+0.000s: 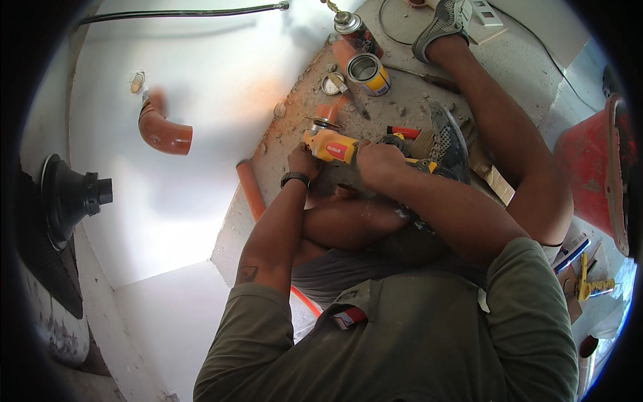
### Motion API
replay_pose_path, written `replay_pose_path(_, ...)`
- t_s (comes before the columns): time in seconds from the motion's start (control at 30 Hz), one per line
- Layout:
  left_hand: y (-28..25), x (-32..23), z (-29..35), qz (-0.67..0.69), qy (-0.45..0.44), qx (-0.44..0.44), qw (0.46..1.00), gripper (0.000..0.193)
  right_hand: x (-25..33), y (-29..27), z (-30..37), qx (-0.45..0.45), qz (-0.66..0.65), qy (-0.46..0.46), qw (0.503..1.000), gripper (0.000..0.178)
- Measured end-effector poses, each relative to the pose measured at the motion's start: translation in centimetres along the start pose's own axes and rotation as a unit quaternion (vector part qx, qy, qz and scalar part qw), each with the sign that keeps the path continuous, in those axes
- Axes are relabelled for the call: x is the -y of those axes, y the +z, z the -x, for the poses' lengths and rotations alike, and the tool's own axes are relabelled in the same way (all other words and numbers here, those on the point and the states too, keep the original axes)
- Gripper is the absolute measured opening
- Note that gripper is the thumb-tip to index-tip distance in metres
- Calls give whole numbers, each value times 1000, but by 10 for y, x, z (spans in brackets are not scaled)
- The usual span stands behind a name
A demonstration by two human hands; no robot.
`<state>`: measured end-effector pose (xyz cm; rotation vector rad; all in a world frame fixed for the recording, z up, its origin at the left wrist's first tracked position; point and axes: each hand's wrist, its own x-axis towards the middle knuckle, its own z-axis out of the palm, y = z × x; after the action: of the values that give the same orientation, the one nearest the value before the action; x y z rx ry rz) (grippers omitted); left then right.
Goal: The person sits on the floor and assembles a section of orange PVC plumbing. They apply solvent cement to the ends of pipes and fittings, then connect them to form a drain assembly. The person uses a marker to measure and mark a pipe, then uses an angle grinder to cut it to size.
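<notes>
A yellow angle grinder (333, 147) lies across in front of me, its disc (325, 122) at the left end. My left hand (304, 163), with a dark watch on the wrist, is closed around the grinder's head end. Behind it, my right hand (379, 165) wraps the rear of the body. Just beyond the disc is a short orange pipe piece (328, 111); whether the disc touches it I cannot tell. Another orange pipe (249, 189) rests left of my left forearm, and a small pipe end (345, 191) shows below the grinder.
An open tin (368, 74) and a gas canister (358, 33) stand at the far side, with a lid and brush (335, 84) beside them. An orange elbow pipe (165, 132) projects at the left wall. A red bucket (588, 177) stands right. Rubble covers the floor around my feet.
</notes>
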<state>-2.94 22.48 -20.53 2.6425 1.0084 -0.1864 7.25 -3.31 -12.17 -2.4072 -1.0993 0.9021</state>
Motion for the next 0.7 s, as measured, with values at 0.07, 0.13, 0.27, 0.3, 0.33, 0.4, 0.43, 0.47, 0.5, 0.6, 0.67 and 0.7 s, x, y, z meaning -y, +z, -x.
replay_pose_path(0.07, -1, -3, 3, -13, 13, -26, 1000, 36, 0, 1, -1, -1, 0, 1, 1000, 49)
replay_pose_path(0.13, -1, -5, 4, 2, 6, -5, 1000, 45, -1, 2, -1, -7, -4, -3, 1000, 47)
replay_pose_path(0.27, 4, 0, 3, 2, -16, -5, 1000, 53, -2, 3, 1, -22, -16, -20, 999, 45)
replay_pose_path(0.3, 6, 3, 1, -41, 26, 2, 999, 57, -2, 3, 3, -26, -18, -23, 999, 45)
replay_pose_path(0.33, 7, 5, -2, -81, 81, 8, 993, 61, -2, 3, 5, -29, -16, -24, 999, 45)
replay_pose_path(0.4, 12, 10, -2, -102, 63, 29, 992, 70, -1, 2, 8, -32, -13, -26, 999, 45)
replay_pose_path(0.43, 15, 12, 0, -84, -9, 40, 996, 75, -1, 2, 11, -33, -10, -28, 999, 45)
replay_pose_path(0.47, 17, 13, 2, -72, -90, 48, 992, 79, -1, 1, 13, -36, -9, -29, 999, 46)
replay_pose_path(0.5, 19, 13, 5, -71, -100, 41, 992, 84, -1, -1, 15, -34, -10, -29, 999, 46)
replay_pose_path(0.6, 18, 11, 8, -57, -80, 32, 995, 92, -3, -7, 18, -16, -1, -30, 999, 51)
replay_pose_path(0.67, 7, 13, 4, -20, 28, 63, 997, 95, -6, -12, 21, -18, -14, -44, 999, 52)
replay_pose_path(0.7, -1, 14, -1, -15, -4, 70, 997, 92, -8, -15, 23, -13, -17, -46, 999, 53)
